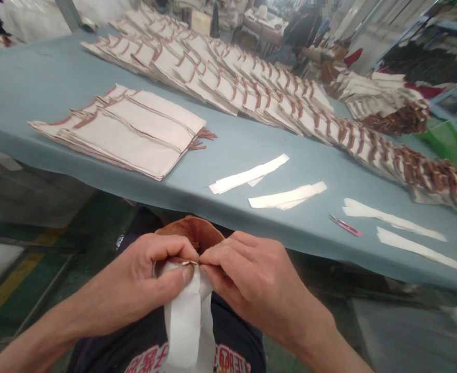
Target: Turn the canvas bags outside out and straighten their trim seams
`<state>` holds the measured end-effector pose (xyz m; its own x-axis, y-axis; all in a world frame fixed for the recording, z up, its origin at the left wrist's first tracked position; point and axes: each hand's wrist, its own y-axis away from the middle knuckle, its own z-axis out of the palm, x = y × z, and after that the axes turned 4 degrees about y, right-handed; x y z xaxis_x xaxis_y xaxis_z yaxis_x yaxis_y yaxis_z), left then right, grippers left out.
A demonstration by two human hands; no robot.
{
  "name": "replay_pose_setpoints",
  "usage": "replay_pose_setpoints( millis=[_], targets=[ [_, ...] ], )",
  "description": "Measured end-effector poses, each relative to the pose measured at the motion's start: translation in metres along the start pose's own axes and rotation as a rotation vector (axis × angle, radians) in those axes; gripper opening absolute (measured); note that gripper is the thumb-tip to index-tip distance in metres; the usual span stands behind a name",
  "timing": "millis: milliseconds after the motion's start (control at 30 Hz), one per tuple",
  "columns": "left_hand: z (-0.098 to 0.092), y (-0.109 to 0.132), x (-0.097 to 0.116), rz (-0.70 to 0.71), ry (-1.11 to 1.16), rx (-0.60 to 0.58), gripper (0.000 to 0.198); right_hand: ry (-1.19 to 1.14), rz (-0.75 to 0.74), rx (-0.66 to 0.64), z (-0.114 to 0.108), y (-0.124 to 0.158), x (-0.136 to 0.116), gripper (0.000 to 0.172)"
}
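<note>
Over my lap, my left hand point(150, 280) pinches the upper edge of a white fabric piece point(187, 321) between thumb and index finger. My right hand point(251, 280) is closed at the same edge, its fingertips touching those of the left. The white fabric hangs down in a strip below the hands. Behind them a brown, suede-like part point(191, 228) curves up, seemingly joined to the white fabric. What exactly lies between the right fingertips is too small to make out.
A blue-covered table point(135, 186) stands in front of me. On it lie a stack of white pieces with brown edging point(135, 132), white strips point(251, 173) and pink-handled thread snips point(344, 226). Long overlapping rows of similar pieces point(228, 85) run along the back.
</note>
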<state>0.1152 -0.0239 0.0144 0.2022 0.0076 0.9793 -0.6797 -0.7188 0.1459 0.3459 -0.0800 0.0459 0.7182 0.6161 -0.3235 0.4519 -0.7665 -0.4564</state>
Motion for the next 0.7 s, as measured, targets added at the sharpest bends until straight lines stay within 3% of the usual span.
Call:
replay_pose_setpoints(
  millis=[167, 400, 700],
  targets=[
    [0.003, -0.002, 0.002, -0.060, 0.002, -0.026, 0.024, 0.165, -0.035, -0.022, -0.002, -0.004, -0.004, 0.044],
    [0.007, -0.012, 0.012, -0.058, -0.038, 0.008, 0.026, 0.279, -0.080, 0.069, 0.007, -0.008, -0.003, 0.044],
    [0.010, 0.002, -0.005, -0.123, -0.034, 0.009, 0.024, 0.216, -0.042, 0.069, 0.022, -0.002, 0.002, 0.033]
  ],
)
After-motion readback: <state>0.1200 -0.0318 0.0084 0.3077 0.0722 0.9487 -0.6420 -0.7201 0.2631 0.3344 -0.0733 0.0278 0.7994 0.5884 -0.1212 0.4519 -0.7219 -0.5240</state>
